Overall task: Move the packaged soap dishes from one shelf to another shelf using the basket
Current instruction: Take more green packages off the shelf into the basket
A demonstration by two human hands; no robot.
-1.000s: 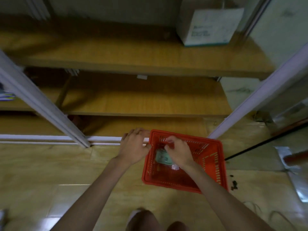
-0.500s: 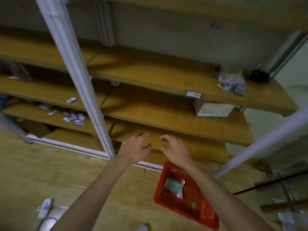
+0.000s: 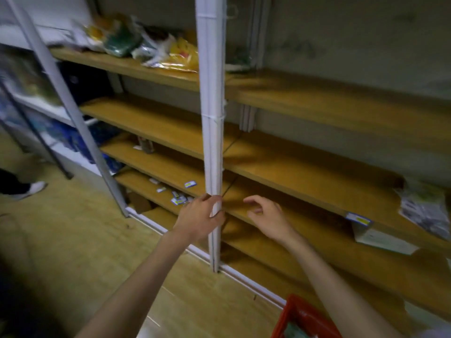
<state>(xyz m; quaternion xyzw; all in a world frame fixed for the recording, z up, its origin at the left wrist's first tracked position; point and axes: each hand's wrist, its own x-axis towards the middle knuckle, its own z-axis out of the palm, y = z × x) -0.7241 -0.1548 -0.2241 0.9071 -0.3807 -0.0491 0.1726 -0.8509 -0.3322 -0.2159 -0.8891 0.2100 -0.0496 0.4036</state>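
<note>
While the red basket (image 3: 302, 318) sits on the floor below the right hand (image 3: 267, 219), which hangs loose-fingered and holds nothing, the left hand (image 3: 199, 219) grips the white shelf post (image 3: 211, 118). Beyond lie scattered price labels (image 3: 179, 198) and bagged goods (image 3: 151, 46); the basket's contents are blurred.

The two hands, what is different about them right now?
The left hand grips the white post; the right hand holds nothing. The left hand's fingers curl round the post; the right hand's fingers are loosely bent in the air, over a shelf. Both are bare and reach toward the shelves.
</note>
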